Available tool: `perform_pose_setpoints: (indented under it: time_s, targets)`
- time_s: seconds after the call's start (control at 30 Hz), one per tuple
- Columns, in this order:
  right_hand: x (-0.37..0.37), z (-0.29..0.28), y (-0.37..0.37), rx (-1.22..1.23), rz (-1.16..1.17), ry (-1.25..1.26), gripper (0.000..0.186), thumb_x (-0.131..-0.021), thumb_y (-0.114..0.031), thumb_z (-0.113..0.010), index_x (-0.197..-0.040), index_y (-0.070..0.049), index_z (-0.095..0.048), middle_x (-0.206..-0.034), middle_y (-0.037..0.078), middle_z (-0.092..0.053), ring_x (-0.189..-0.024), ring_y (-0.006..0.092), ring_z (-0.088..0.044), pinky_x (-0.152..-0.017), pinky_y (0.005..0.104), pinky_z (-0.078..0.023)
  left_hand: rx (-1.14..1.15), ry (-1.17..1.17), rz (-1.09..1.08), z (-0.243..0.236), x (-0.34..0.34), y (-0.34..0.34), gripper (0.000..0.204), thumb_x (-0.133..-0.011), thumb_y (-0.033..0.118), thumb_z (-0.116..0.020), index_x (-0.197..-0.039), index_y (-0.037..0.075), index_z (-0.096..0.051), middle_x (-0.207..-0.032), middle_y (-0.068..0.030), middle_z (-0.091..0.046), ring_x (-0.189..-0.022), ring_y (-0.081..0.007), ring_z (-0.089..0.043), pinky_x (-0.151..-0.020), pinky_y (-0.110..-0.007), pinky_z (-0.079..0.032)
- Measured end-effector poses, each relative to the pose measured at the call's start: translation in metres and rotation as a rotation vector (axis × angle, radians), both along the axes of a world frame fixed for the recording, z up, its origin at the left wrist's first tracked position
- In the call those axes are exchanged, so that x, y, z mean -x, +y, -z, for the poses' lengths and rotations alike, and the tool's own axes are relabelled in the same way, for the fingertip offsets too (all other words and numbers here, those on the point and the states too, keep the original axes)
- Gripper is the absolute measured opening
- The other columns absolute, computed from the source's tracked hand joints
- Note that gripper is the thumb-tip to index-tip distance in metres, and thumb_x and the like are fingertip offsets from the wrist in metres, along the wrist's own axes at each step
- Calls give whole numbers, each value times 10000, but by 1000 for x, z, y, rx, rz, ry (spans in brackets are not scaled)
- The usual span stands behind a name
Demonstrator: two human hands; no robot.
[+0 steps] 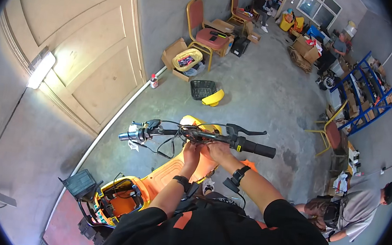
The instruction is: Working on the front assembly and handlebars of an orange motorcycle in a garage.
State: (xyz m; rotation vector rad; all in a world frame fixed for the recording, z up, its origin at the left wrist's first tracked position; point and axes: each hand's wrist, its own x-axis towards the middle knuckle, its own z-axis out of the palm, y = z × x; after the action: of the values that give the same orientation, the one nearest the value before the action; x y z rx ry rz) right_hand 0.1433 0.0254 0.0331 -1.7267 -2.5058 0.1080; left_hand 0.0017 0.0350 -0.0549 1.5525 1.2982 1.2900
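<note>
A yellow-orange scooter (161, 185) stands below me. Its black handlebar (257, 148) crosses in front of me, with grips, brake levers and loose cables around the centre. My left hand (192, 149) reaches up beneath that centre, fingers curled among the wiring and partly hidden. Just right of it, my right hand (217, 149) is at the stem, fingers bent inward; what either hand holds is hidden. At the lower left, the scooter's open compartment (120, 200) shows an orange interior and wires, beside a dark flap (79, 182).
A black crate (203, 89) and yellow panel (213, 97) lie ahead. Chairs (203, 37), boxes (306, 50) and a blue rack (368, 94) line the room. A co-worker (357, 209) bends at lower right; two other people are farther back. A lit lamp (43, 70) is left, by a door.
</note>
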Motion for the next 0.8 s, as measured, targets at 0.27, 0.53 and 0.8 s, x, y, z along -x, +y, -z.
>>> perform_pose_setpoints:
  time_s: [0.27, 0.53, 0.8]
  targets:
    - [17, -24, 4, 47, -31, 228, 406, -823, -245, -561, -1199, -92, -567, -1279, 192, -526, -1104, 394, -538, -954, 450, -435, 18, 103, -109, 9, -17, 0, 214, -889, 117, -528, -1027, -9, -632, -1120, -205, -596, -1059, -389, -513, -918, -449, -420]
    - [-26, 69, 11, -100, 147, 1102, 409, -823, 2, -592, -1224, -58, -542, -1193, 181, -550, -1102, 325, -549, -943, 391, -456, 3, 257, -97, 21, -22, 5, 280, -888, 67, -483, -1147, -12, -557, -1242, -209, -536, -1140, -397, -477, -999, -466, -374]
    - [-3, 21, 7, -163, 21, 489, 442, -743, 44, -631, -1160, -101, -614, -1297, 180, -519, -1216, 364, -487, -1026, 425, -396, 87, 9, -196, 27, -30, 10, 211, -908, 119, -484, -1029, -1, -609, -1054, -210, -619, -983, -394, -573, -855, -453, -463]
